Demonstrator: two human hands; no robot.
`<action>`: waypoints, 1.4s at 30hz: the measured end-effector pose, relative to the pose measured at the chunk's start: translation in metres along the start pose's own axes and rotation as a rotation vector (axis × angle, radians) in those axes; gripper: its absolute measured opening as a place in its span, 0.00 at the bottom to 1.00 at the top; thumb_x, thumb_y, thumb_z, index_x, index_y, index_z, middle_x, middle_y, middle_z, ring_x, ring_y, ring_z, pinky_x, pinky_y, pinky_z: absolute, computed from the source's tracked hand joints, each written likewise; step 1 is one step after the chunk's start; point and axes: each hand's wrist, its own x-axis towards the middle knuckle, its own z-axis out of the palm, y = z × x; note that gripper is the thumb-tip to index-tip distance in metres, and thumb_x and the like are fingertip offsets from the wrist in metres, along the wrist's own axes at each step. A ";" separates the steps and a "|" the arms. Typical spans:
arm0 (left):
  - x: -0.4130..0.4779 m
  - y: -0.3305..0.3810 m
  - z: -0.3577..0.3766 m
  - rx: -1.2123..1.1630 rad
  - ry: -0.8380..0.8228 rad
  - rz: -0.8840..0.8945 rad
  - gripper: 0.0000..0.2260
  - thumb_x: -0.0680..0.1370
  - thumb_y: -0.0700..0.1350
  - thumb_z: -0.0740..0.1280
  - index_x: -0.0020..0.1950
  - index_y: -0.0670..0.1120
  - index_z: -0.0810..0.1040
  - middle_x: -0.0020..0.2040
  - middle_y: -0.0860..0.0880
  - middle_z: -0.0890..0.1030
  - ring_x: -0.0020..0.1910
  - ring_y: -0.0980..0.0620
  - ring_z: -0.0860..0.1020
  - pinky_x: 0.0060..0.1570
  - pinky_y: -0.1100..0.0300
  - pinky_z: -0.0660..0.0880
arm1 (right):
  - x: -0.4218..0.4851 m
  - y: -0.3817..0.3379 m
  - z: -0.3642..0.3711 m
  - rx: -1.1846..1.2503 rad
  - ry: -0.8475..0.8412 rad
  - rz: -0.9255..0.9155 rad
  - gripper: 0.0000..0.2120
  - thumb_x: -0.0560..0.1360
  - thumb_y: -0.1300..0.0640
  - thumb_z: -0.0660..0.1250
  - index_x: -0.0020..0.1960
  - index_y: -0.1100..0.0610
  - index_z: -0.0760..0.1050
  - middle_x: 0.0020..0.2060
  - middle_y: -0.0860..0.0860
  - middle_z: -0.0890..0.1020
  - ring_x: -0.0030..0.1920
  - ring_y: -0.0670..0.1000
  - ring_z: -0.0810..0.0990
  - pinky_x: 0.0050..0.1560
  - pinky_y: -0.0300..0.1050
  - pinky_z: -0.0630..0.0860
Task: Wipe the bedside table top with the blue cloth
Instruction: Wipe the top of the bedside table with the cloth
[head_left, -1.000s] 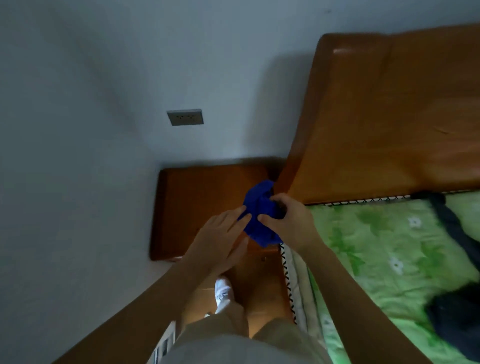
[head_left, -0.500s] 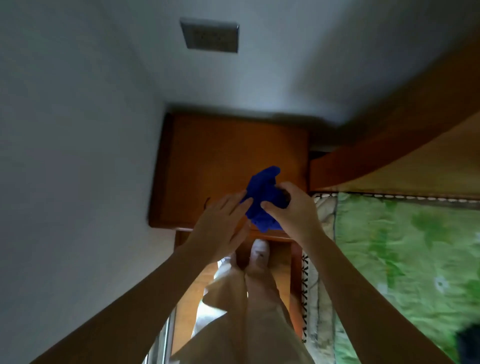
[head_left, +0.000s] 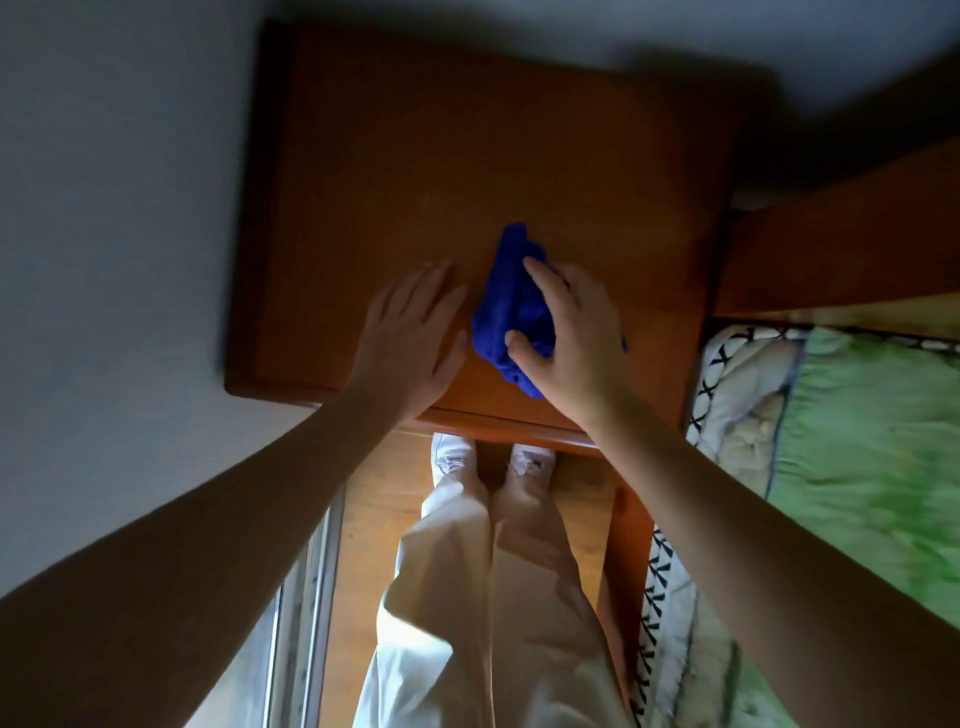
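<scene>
The wooden bedside table (head_left: 415, 156) fills the upper middle of the head view, seen from straight above. A bunched blue cloth (head_left: 506, 306) lies on its top near the front edge. My right hand (head_left: 571, 332) lies over the cloth's right side, fingers spread and slightly bent, thumb against its near end, pressing it to the wood. My left hand (head_left: 410, 332) rests flat on the table top just left of the cloth, fingers straight, holding nothing.
A grey wall (head_left: 104, 208) borders the table on the left and behind. The wooden headboard (head_left: 841, 234) and a bed with green bedding (head_left: 872, 441) stand at the right. My legs and white shoes (head_left: 488, 457) stand on the wood floor before the table.
The view has tilted down over the table. The cloth, held up between both hands before, now lies on the table top under my right hand. My left hand has let go and lies flat beside it.
</scene>
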 end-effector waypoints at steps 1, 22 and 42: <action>0.000 -0.004 0.002 -0.001 0.009 -0.002 0.22 0.82 0.52 0.56 0.72 0.45 0.71 0.76 0.42 0.67 0.75 0.41 0.65 0.70 0.43 0.62 | -0.002 0.000 0.006 0.018 0.009 -0.002 0.31 0.73 0.48 0.72 0.72 0.58 0.72 0.66 0.57 0.75 0.64 0.58 0.75 0.64 0.54 0.71; -0.003 -0.041 0.059 0.063 0.197 0.114 0.23 0.82 0.54 0.57 0.73 0.44 0.70 0.77 0.43 0.66 0.76 0.43 0.63 0.74 0.45 0.58 | -0.002 0.037 0.069 -0.136 0.310 -0.127 0.27 0.71 0.41 0.74 0.64 0.56 0.79 0.61 0.55 0.79 0.60 0.58 0.77 0.57 0.55 0.72; -0.005 -0.047 0.085 0.041 0.336 0.157 0.23 0.82 0.57 0.56 0.71 0.45 0.73 0.75 0.45 0.70 0.75 0.47 0.65 0.73 0.47 0.61 | -0.003 0.048 0.088 -0.125 0.430 -0.158 0.28 0.70 0.37 0.72 0.65 0.51 0.79 0.62 0.48 0.79 0.63 0.51 0.76 0.62 0.56 0.72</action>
